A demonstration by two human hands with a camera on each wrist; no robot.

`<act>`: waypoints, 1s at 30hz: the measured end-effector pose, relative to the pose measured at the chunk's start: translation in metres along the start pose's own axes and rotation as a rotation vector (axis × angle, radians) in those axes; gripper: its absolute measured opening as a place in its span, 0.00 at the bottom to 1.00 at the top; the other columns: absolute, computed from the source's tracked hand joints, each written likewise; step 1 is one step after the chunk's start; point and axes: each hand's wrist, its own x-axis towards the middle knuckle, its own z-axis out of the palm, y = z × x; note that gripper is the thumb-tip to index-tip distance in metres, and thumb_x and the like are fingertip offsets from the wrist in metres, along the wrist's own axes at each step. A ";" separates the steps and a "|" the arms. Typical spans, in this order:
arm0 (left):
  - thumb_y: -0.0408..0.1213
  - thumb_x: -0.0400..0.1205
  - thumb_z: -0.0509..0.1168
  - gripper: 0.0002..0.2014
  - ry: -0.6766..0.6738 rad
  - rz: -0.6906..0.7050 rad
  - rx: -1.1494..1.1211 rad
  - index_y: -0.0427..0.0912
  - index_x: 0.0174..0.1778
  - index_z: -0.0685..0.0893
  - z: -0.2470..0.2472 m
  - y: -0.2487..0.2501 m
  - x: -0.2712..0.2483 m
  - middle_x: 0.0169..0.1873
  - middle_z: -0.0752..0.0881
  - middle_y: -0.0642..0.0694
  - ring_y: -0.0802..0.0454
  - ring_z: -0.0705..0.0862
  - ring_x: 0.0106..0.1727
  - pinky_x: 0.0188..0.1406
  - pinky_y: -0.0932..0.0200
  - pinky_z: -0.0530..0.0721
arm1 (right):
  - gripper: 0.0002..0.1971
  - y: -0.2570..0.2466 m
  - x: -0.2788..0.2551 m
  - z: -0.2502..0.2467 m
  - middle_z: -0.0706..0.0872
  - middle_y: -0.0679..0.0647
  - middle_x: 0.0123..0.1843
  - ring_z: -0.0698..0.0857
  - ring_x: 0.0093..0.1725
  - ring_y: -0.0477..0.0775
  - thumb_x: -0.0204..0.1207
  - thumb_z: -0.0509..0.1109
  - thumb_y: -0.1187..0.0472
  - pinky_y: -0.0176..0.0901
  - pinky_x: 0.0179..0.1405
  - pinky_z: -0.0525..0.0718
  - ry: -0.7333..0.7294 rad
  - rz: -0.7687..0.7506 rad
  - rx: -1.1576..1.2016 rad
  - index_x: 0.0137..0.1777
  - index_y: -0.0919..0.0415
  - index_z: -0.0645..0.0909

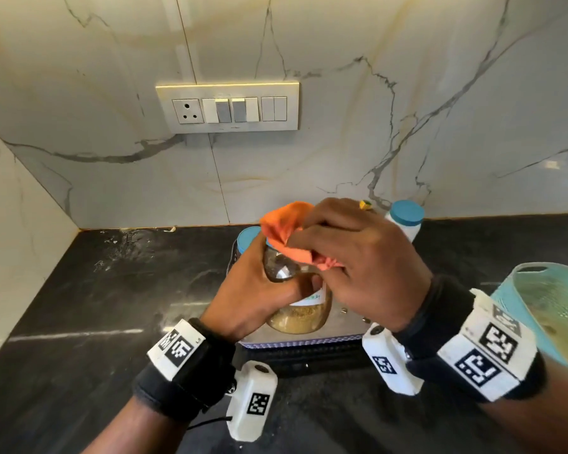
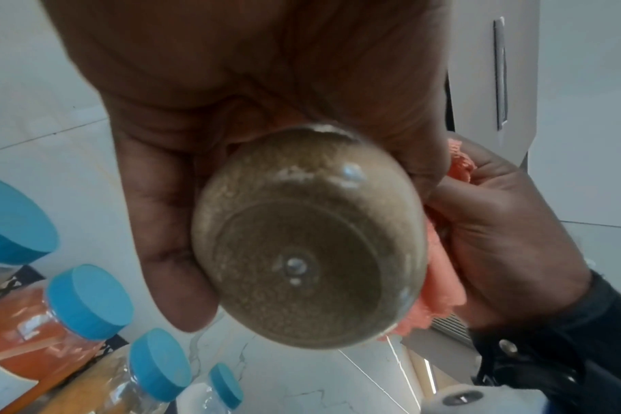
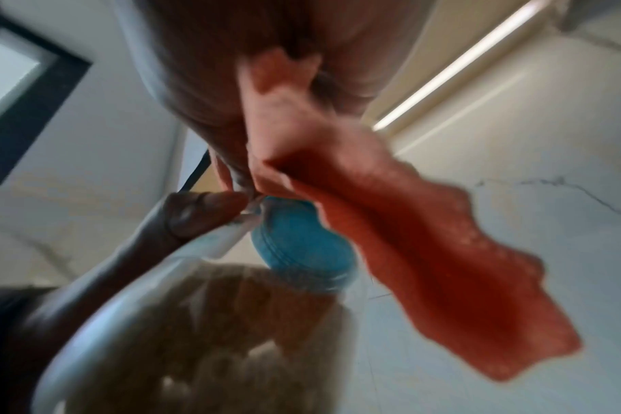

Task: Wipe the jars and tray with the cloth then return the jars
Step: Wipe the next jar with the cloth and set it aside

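Observation:
My left hand [image 1: 269, 290] grips a clear jar [image 1: 297, 317] of tan powder with a white label and a blue lid [image 1: 248, 239], tilted above the steel tray [image 1: 345, 330]. The right hand [image 1: 341, 257] holds a bunched orange cloth [image 1: 284, 229] against the jar's upper side near the lid. In the left wrist view the jar's round bottom [image 2: 309, 246] faces the camera, my fingers [image 2: 167, 224] curl round it, and the cloth [image 2: 440, 294] lies pressed on its right side. The blurred right wrist view shows the cloth [image 3: 426, 266] hanging over the blue lid [image 3: 302, 241].
A white-filled jar with a blue lid [image 1: 405, 217] stands behind the tray by the marble wall. Several more blue-lidded jars [image 2: 89, 299] show in the left wrist view. A teal plastic basket [image 1: 551, 309] sits at the right on the dark counter [image 1: 95, 306].

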 end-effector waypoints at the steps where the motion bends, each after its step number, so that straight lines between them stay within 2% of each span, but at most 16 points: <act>1: 0.44 0.70 0.78 0.26 0.003 0.010 0.010 0.47 0.64 0.80 0.000 0.001 -0.001 0.54 0.91 0.50 0.51 0.90 0.58 0.61 0.43 0.88 | 0.12 -0.001 -0.001 0.000 0.87 0.55 0.49 0.86 0.45 0.57 0.73 0.66 0.70 0.48 0.44 0.86 -0.022 -0.051 -0.032 0.50 0.61 0.90; 4: 0.46 0.69 0.78 0.29 -0.001 0.019 0.002 0.47 0.66 0.81 -0.003 0.000 -0.003 0.56 0.91 0.48 0.49 0.90 0.60 0.63 0.43 0.87 | 0.12 0.008 -0.011 -0.005 0.87 0.54 0.49 0.85 0.46 0.55 0.72 0.68 0.72 0.49 0.45 0.86 -0.031 -0.058 -0.031 0.50 0.61 0.90; 9: 0.52 0.63 0.83 0.38 -0.029 -0.024 -0.124 0.47 0.68 0.78 -0.006 -0.002 -0.007 0.58 0.91 0.47 0.48 0.91 0.59 0.56 0.57 0.88 | 0.05 0.030 -0.025 -0.010 0.87 0.46 0.45 0.86 0.47 0.49 0.71 0.75 0.64 0.48 0.46 0.84 0.019 0.325 0.312 0.46 0.56 0.87; 11: 0.60 0.61 0.84 0.43 -0.048 -0.021 -0.126 0.48 0.70 0.77 -0.006 -0.003 -0.006 0.59 0.90 0.47 0.48 0.90 0.61 0.58 0.54 0.89 | 0.07 0.035 -0.025 -0.007 0.88 0.43 0.45 0.86 0.48 0.48 0.71 0.75 0.63 0.40 0.48 0.83 -0.008 0.430 0.438 0.47 0.52 0.86; 12: 0.58 0.62 0.84 0.44 -0.058 -0.010 -0.117 0.48 0.72 0.75 -0.006 -0.004 -0.006 0.61 0.90 0.46 0.47 0.89 0.62 0.61 0.50 0.89 | 0.08 0.039 -0.024 -0.006 0.88 0.43 0.45 0.86 0.48 0.46 0.72 0.74 0.63 0.37 0.49 0.82 -0.026 0.479 0.530 0.48 0.51 0.85; 14: 0.48 0.64 0.82 0.48 -0.086 0.019 -0.060 0.48 0.79 0.67 -0.005 -0.006 -0.007 0.66 0.86 0.49 0.47 0.86 0.68 0.68 0.45 0.85 | 0.09 0.045 -0.020 -0.006 0.88 0.43 0.44 0.85 0.47 0.43 0.74 0.73 0.67 0.36 0.48 0.81 -0.057 0.582 0.775 0.48 0.52 0.85; 15: 0.46 0.63 0.81 0.53 -0.114 0.030 0.002 0.49 0.83 0.61 -0.004 -0.007 -0.007 0.69 0.83 0.53 0.49 0.84 0.70 0.71 0.46 0.83 | 0.09 0.049 -0.019 -0.008 0.87 0.44 0.42 0.84 0.45 0.43 0.74 0.73 0.69 0.36 0.47 0.81 -0.085 0.618 0.859 0.47 0.53 0.84; 17: 0.46 0.62 0.82 0.63 -0.202 0.038 0.202 0.52 0.88 0.47 -0.002 -0.006 -0.006 0.68 0.81 0.67 0.62 0.83 0.70 0.71 0.60 0.80 | 0.06 0.056 -0.015 -0.010 0.85 0.46 0.41 0.82 0.43 0.43 0.74 0.73 0.66 0.39 0.46 0.79 -0.213 0.638 0.856 0.47 0.56 0.83; 19: 0.46 0.62 0.84 0.69 -0.276 0.069 0.399 0.52 0.88 0.39 -0.001 -0.003 -0.006 0.59 0.82 0.76 0.80 0.81 0.60 0.63 0.78 0.74 | 0.06 0.059 -0.008 -0.013 0.84 0.48 0.41 0.82 0.43 0.48 0.73 0.72 0.60 0.48 0.46 0.79 -0.376 0.626 0.731 0.49 0.58 0.83; 20: 0.45 0.62 0.84 0.70 -0.293 0.090 0.463 0.51 0.88 0.37 0.000 -0.002 -0.006 0.57 0.80 0.78 0.86 0.79 0.55 0.59 0.83 0.72 | 0.09 0.057 -0.005 -0.014 0.85 0.51 0.42 0.82 0.44 0.52 0.72 0.72 0.58 0.53 0.47 0.79 -0.435 0.613 0.670 0.50 0.59 0.82; 21: 0.44 0.63 0.84 0.69 -0.296 0.112 0.501 0.49 0.88 0.37 0.000 -0.001 -0.005 0.56 0.78 0.77 0.89 0.78 0.52 0.56 0.86 0.70 | 0.10 0.056 -0.001 -0.014 0.85 0.52 0.43 0.82 0.45 0.53 0.72 0.72 0.57 0.56 0.49 0.80 -0.480 0.587 0.612 0.51 0.59 0.82; 22: 0.43 0.63 0.84 0.69 -0.292 0.126 0.520 0.48 0.88 0.38 0.000 0.000 -0.004 0.57 0.77 0.75 0.90 0.77 0.51 0.55 0.87 0.70 | 0.08 0.053 0.003 -0.014 0.85 0.49 0.43 0.83 0.45 0.51 0.73 0.72 0.56 0.55 0.50 0.81 -0.513 0.557 0.555 0.51 0.56 0.82; 24: 0.45 0.64 0.84 0.67 -0.272 0.146 0.531 0.45 0.88 0.40 0.000 -0.002 -0.001 0.57 0.77 0.74 0.88 0.78 0.52 0.58 0.86 0.70 | 0.04 0.046 0.010 -0.012 0.85 0.44 0.43 0.83 0.44 0.45 0.78 0.72 0.57 0.49 0.49 0.82 -0.540 0.466 0.439 0.50 0.50 0.81; 27: 0.47 0.64 0.85 0.67 -0.253 0.096 0.489 0.40 0.88 0.43 -0.002 -0.008 0.000 0.55 0.80 0.73 0.81 0.81 0.55 0.59 0.81 0.75 | 0.05 0.031 0.014 -0.011 0.83 0.44 0.41 0.80 0.41 0.46 0.80 0.70 0.60 0.37 0.41 0.78 -0.524 0.254 0.263 0.52 0.50 0.79; 28: 0.47 0.63 0.85 0.68 -0.247 0.065 0.468 0.41 0.89 0.42 -0.004 -0.009 0.000 0.56 0.82 0.71 0.77 0.83 0.56 0.59 0.79 0.77 | 0.05 0.026 0.014 -0.012 0.83 0.44 0.42 0.80 0.41 0.45 0.80 0.69 0.59 0.36 0.41 0.77 -0.521 0.161 0.209 0.52 0.49 0.78; 30: 0.51 0.61 0.82 0.71 -0.220 0.016 0.429 0.54 0.87 0.33 -0.008 -0.014 -0.002 0.59 0.85 0.65 0.68 0.86 0.57 0.63 0.67 0.82 | 0.07 0.017 0.009 -0.013 0.85 0.48 0.47 0.83 0.45 0.48 0.79 0.67 0.60 0.39 0.44 0.81 -0.554 -0.036 0.111 0.56 0.51 0.78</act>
